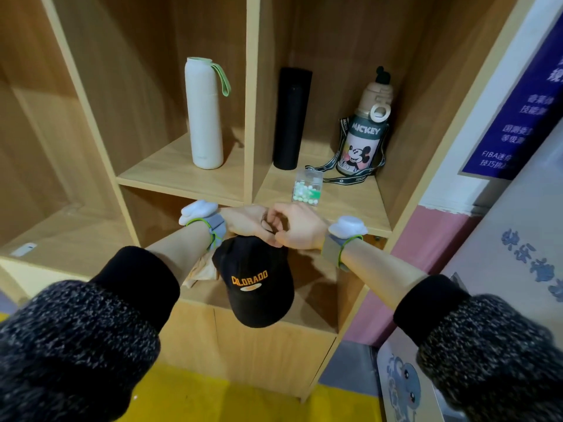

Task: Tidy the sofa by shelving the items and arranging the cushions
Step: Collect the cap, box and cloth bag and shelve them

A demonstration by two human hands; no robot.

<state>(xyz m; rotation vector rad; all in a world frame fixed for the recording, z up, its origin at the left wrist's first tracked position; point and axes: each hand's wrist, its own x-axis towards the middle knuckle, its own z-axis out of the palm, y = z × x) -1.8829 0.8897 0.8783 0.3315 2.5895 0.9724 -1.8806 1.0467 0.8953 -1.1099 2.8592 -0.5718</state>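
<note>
Black cap (259, 284), centre frame: both hands (243, 222) (297, 228) pinching its back; slide fully into lower shelf (307, 318), brim inward.

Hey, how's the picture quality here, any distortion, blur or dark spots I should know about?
Head view: wide-angle bending bows the shelf uprights outward; the sleeves at the bottom corners are soft; the cubby behind the black cap sits in shadow; the bottles are lit evenly, no strong glare.
</note>
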